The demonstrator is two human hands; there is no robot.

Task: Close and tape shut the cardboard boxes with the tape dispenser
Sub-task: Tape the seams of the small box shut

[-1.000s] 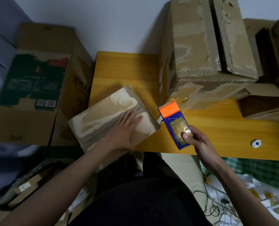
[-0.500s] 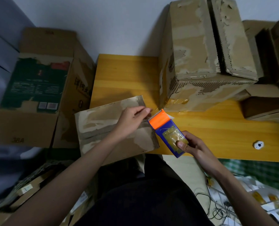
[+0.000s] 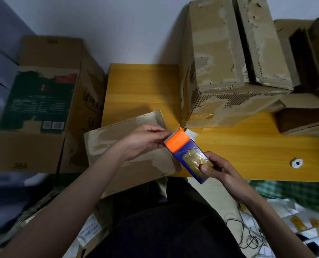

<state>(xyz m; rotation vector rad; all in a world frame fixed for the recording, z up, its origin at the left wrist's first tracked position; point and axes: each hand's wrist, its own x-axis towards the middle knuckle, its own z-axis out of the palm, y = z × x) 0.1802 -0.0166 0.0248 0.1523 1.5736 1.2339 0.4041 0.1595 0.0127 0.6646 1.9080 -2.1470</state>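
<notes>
Here, the tape dispenser [image 3: 187,154], blue with an orange front part, is being held above the near edge of the yellow wooden table [image 3: 248,151], just at the right end of the small cardboard box [image 3: 129,151]. The right hand [image 3: 222,172] is grasping the blue body of the dispenser from the back, with the thumb pressing on the yellowish roll of tape seen through its side. The left hand [image 3: 145,140] is reaching to the orange end, and its fingertips are pinching at the toothed edge there; the tape itself is too thin to see between the fingers, so I cannot tell if they are holding it or only touching the edge. The left wrist is lying over the top of the small box.

This small box is lying with its flaps closed, partly on the table and partly hanging over the near edge toward the person's lap. Its surface is showing pale torn patches.

Behind the dispenser, a large worn cardboard box [image 3: 227,71] is standing on the table with a dark gap between its top flaps. More brown boxes [image 3: 307,108] are standing to the right of it. A small white round object [image 3: 297,162] is lying on the table, well apart on the right. On the left, beside the table, a big carton with a green printed label [image 3: 39,101] is standing. Black cables [image 3: 248,237] and papers are lying on the floor at the lower right.
</notes>
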